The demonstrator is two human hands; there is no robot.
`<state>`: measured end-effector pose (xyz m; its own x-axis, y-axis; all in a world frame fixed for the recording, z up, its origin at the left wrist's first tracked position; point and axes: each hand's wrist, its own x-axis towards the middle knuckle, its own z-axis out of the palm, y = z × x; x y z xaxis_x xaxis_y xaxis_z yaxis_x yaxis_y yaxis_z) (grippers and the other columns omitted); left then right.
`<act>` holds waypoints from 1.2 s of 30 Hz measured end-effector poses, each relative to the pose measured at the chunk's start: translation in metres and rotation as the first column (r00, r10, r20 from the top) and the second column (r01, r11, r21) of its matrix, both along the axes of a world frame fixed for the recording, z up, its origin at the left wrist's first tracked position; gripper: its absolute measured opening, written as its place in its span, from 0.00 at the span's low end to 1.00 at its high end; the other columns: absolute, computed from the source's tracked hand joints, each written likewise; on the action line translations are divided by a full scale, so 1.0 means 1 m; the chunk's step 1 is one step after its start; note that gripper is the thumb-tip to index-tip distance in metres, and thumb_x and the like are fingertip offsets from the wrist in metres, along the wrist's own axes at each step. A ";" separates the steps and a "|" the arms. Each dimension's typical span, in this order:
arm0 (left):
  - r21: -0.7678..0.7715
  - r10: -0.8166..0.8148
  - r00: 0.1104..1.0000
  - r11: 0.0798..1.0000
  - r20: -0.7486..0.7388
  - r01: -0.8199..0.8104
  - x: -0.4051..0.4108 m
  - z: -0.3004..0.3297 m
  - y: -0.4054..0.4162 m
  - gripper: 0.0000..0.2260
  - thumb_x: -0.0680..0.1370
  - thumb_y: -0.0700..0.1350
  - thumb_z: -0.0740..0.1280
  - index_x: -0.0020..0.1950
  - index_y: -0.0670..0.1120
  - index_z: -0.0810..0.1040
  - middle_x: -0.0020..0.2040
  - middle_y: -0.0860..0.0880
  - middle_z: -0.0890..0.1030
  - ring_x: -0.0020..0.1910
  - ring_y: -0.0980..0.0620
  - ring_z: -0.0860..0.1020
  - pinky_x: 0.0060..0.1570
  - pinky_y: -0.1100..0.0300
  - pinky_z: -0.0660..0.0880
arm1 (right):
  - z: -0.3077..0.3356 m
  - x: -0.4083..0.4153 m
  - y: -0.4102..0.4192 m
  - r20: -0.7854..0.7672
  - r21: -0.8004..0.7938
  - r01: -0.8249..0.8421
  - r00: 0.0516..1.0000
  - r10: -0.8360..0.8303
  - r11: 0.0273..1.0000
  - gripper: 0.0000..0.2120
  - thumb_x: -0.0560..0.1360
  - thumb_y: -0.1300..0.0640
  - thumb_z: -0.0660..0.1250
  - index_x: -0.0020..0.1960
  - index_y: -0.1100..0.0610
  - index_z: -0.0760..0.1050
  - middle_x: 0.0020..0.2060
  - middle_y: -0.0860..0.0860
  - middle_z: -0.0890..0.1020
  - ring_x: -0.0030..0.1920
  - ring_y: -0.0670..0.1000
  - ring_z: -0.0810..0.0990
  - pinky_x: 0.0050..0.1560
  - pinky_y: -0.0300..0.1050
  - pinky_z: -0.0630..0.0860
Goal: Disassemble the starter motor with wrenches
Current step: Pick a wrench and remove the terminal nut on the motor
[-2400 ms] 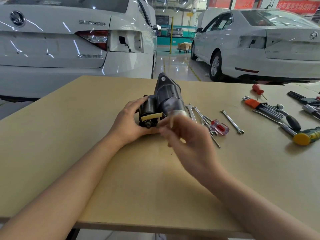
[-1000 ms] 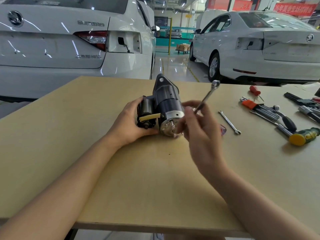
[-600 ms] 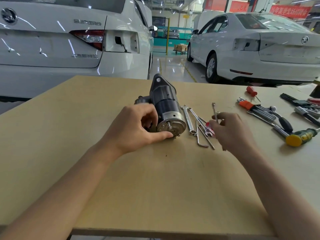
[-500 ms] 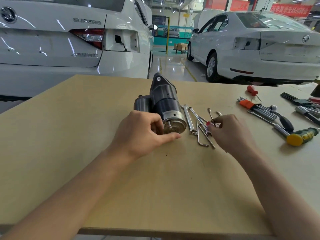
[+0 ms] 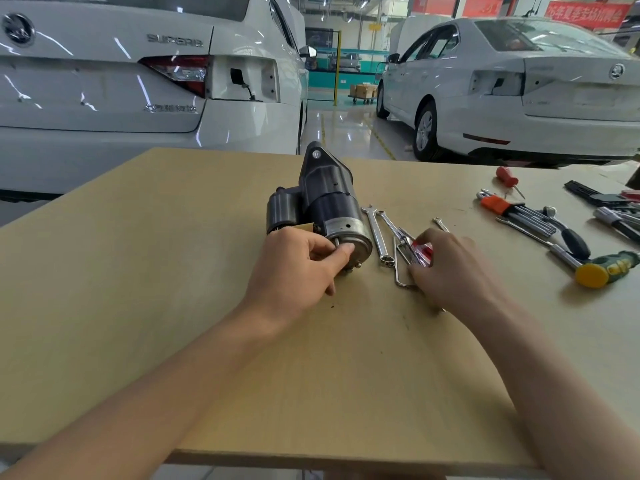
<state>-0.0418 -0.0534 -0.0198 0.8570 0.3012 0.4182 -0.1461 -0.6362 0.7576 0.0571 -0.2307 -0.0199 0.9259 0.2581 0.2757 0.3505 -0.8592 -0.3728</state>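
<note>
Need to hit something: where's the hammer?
Head view, far right of the table: hammer lies near the edge, just right of the hex key set.

Matt wooden table [image 5: 173, 271], shiny metal wrenches [image 5: 375, 233]

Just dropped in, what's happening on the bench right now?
A person is working on a starter motor lying on the wooden table. The left hand pinches a small stud at the motor's silver end cap. The right hand is down among the loose wrenches beside it; whether it holds one is unclear.
</note>
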 end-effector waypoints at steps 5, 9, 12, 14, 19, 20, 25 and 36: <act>-0.374 -0.227 0.958 0.916 -0.176 0.148 0.002 0.006 0.003 0.13 0.81 0.45 0.64 0.41 0.42 0.83 0.30 0.46 0.84 0.22 0.50 0.79 0.18 0.66 0.66 | 0.007 -0.009 0.007 0.176 0.240 -0.079 0.984 0.036 0.967 0.09 0.75 0.54 0.66 0.54 0.54 0.78 0.36 0.50 0.79 0.41 0.53 0.77 0.36 0.45 0.68; -0.613 -0.442 0.849 0.767 -0.290 0.190 0.004 0.012 0.008 0.18 0.84 0.47 0.56 0.49 0.40 0.82 0.36 0.42 0.85 0.25 0.48 0.80 0.20 0.65 0.68 | 0.012 -0.030 0.027 -0.013 0.662 -0.263 0.932 0.361 0.702 0.11 0.76 0.50 0.67 0.39 0.53 0.82 0.24 0.46 0.74 0.23 0.43 0.69 0.26 0.35 0.65; -0.710 -0.565 0.744 0.681 -0.357 0.176 0.004 0.015 0.014 0.23 0.83 0.47 0.50 0.51 0.37 0.82 0.35 0.39 0.84 0.22 0.48 0.78 0.20 0.66 0.67 | 0.010 -0.041 0.033 -0.252 0.788 -0.150 0.806 0.535 0.597 0.15 0.78 0.49 0.65 0.39 0.55 0.83 0.21 0.50 0.72 0.19 0.45 0.63 0.20 0.33 0.58; -0.694 -0.625 0.640 0.694 -0.448 0.192 0.003 0.017 0.018 0.29 0.82 0.48 0.45 0.48 0.36 0.84 0.33 0.39 0.83 0.20 0.49 0.76 0.18 0.68 0.66 | 0.012 -0.040 0.032 -0.373 0.799 -0.046 0.744 0.554 0.600 0.15 0.79 0.50 0.64 0.45 0.59 0.82 0.20 0.52 0.71 0.17 0.46 0.60 0.21 0.33 0.56; -0.617 -0.566 0.599 0.773 -0.567 0.146 0.003 0.022 0.030 0.35 0.81 0.51 0.42 0.38 0.37 0.86 0.27 0.41 0.79 0.17 0.51 0.72 0.17 0.70 0.64 | 0.013 -0.043 0.039 -0.519 0.852 0.196 0.437 0.735 0.486 0.15 0.81 0.51 0.58 0.51 0.64 0.72 0.22 0.54 0.73 0.14 0.45 0.59 0.16 0.32 0.56; -0.606 -0.530 0.632 0.787 -0.566 0.117 0.004 0.022 0.031 0.35 0.81 0.52 0.43 0.37 0.37 0.85 0.28 0.40 0.79 0.18 0.50 0.74 0.17 0.69 0.65 | 0.012 -0.043 0.041 -0.507 0.862 0.219 0.406 0.760 0.458 0.14 0.81 0.52 0.58 0.52 0.64 0.71 0.22 0.53 0.74 0.14 0.45 0.60 0.16 0.32 0.56; -0.675 -0.438 0.791 0.736 -0.428 0.042 0.006 0.021 0.037 0.26 0.79 0.50 0.52 0.41 0.41 0.87 0.44 0.40 0.86 0.38 0.45 0.85 0.27 0.65 0.75 | 0.009 -0.041 0.047 -0.482 0.876 0.223 0.412 0.773 0.427 0.12 0.79 0.55 0.63 0.40 0.62 0.72 0.22 0.50 0.73 0.15 0.42 0.60 0.15 0.33 0.55; -0.746 -0.453 0.818 0.664 -0.355 0.044 0.003 0.018 0.025 0.23 0.65 0.57 0.72 0.50 0.41 0.84 0.47 0.41 0.86 0.46 0.46 0.85 0.33 0.62 0.79 | -0.001 -0.049 0.059 -0.172 0.856 -0.081 0.887 0.429 0.511 0.12 0.68 0.58 0.77 0.30 0.57 0.76 0.20 0.51 0.75 0.19 0.44 0.69 0.21 0.33 0.64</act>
<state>-0.0387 -0.0281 -0.0017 0.9542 0.0610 -0.2930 0.2867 0.0941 0.9534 0.0084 -0.1714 -0.0207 0.9257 0.3232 0.1963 0.2110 -0.0110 -0.9774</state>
